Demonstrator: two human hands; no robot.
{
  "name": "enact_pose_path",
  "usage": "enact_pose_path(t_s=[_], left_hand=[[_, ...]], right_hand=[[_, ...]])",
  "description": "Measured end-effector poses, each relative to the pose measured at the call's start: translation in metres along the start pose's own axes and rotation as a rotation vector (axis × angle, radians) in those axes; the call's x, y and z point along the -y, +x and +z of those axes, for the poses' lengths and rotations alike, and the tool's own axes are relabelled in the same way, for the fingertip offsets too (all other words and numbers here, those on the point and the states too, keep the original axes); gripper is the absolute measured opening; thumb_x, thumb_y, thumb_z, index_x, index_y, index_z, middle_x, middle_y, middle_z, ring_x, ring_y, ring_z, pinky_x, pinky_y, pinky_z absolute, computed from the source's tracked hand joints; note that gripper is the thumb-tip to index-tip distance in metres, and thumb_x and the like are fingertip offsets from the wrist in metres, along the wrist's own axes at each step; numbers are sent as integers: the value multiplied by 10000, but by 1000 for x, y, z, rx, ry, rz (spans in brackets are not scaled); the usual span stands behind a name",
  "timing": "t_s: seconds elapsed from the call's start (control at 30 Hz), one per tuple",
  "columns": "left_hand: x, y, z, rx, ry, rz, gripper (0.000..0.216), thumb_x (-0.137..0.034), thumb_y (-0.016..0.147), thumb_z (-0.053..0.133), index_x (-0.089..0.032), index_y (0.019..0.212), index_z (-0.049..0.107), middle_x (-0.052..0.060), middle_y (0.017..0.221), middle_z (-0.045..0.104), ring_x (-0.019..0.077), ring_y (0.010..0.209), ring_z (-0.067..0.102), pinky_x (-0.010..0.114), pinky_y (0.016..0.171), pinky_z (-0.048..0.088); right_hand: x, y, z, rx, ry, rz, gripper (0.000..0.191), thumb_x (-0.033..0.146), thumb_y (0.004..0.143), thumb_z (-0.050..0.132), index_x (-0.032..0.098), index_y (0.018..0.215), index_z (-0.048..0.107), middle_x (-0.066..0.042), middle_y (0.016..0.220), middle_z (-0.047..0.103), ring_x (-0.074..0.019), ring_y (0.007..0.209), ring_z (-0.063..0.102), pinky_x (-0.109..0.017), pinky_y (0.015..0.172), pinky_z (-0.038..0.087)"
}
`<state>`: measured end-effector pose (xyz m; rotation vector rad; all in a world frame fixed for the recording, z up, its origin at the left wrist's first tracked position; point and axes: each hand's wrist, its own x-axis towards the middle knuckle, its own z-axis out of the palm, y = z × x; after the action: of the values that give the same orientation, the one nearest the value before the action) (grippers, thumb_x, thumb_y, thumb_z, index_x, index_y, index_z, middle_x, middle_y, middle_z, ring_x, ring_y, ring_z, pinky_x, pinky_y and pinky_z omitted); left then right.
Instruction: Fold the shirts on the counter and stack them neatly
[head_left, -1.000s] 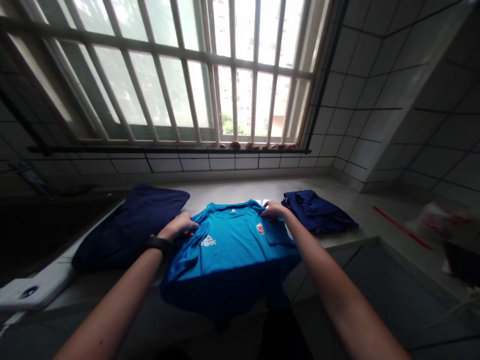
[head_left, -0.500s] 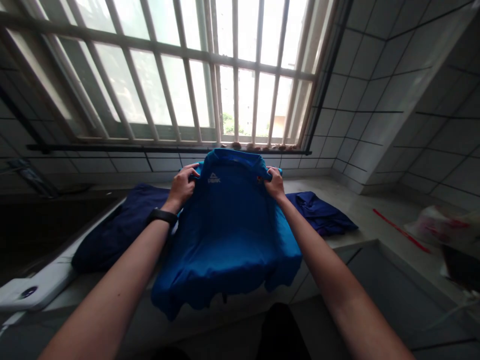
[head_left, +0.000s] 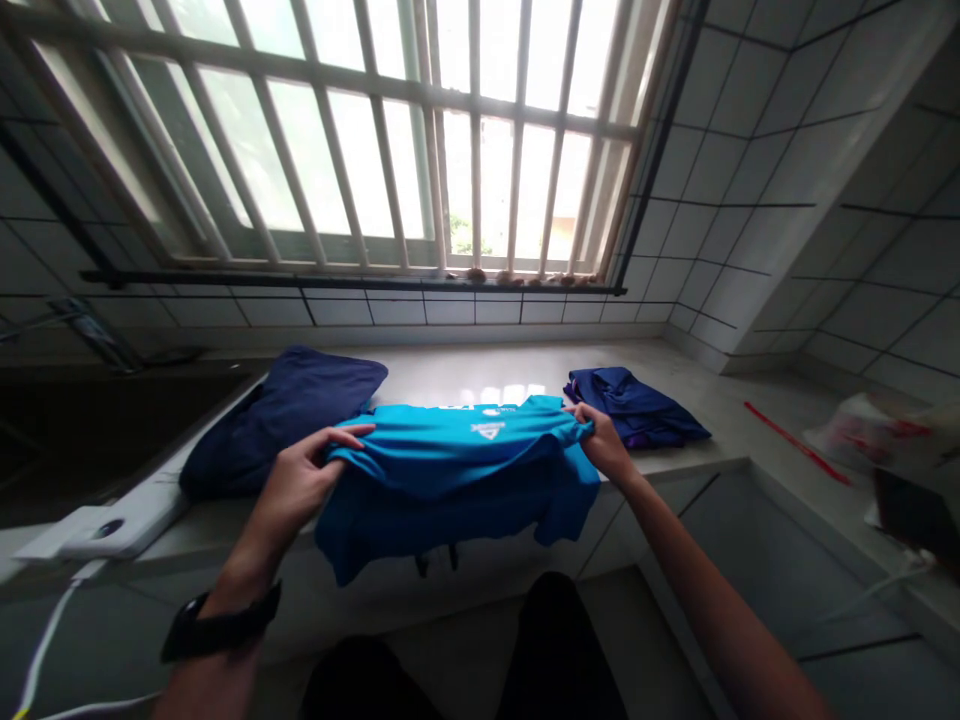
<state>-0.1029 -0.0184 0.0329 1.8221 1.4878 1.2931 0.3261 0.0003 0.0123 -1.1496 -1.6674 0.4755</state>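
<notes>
The left hand [head_left: 300, 482] is closed on the left end of a bright blue shirt [head_left: 450, 470], thumb on top and fingers curled under the cloth. The right hand [head_left: 604, 446] pinches the right end of the same shirt, so the two hands are well apart with the garment stretched between them. A black watch [head_left: 217, 625] sits on the left wrist.

The shirt is doubled over into a wide band, with a small white logo showing on its upper layer. Its far part rests on the front edge of the bench [head_left: 465, 375], while its lower edge hangs over the front, loose and uneven. Dark trousers [head_left: 555, 640] show below it at the bottom of the view.

To the left of the shirt, a dark navy garment [head_left: 289, 415] lies flat on the bench, just beside the left hand. To the right, near the right hand, a darker blue garment [head_left: 637, 405] lies crumpled in a small heap. A white device [head_left: 112, 520] with a white cable sits at the left front edge of the bench. Farther right, a thin red strip [head_left: 795, 440] lies on the bench, and a pale plastic bag [head_left: 862, 430] sits beyond it, blurred. Behind the bench there is a tiled wall and a barred window [head_left: 420, 140] with bright daylight.
</notes>
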Motion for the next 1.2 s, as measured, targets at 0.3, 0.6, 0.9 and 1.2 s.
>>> enact_pose_path(t_s=[0.3,0.6,0.9,1.2], left_hand=[[48,-3,36,406,517,38,414,-301,759,584,-277,1092,828,30,1487,623,284,1308,648,372,1150,478],[5,73,58,277,586,-51,395,-169,707,599,-193,1023,834,84,1345,726,273,1304,650,319,1161,448],[-8,7,3,167,521,-148,397,-229,757,540,-219,1049,809,51,1131,810,272,1033,756,328,993,547],[-14,-21,-7,173,661,-111,257,-219,699,516,-216,779,760,44,1415,680,323,1221,671,406,1109,500]], right_hand=[[-33,-38,27,286,-407,88,430,-37,714,416,190,1001,641,-157,1532,550,-212,1449,483,-372,1198,381],[-11,56,30,303,-667,250,363,-19,798,408,161,1003,647,-155,1168,707,-237,1104,638,-306,992,461],[-16,-24,5,189,-476,52,143,124,735,457,239,806,503,-44,875,621,-211,810,569,-288,765,445],[5,-32,-35,459,-541,102,405,69,715,523,226,1064,658,-66,1102,688,-225,949,637,-293,840,494]])
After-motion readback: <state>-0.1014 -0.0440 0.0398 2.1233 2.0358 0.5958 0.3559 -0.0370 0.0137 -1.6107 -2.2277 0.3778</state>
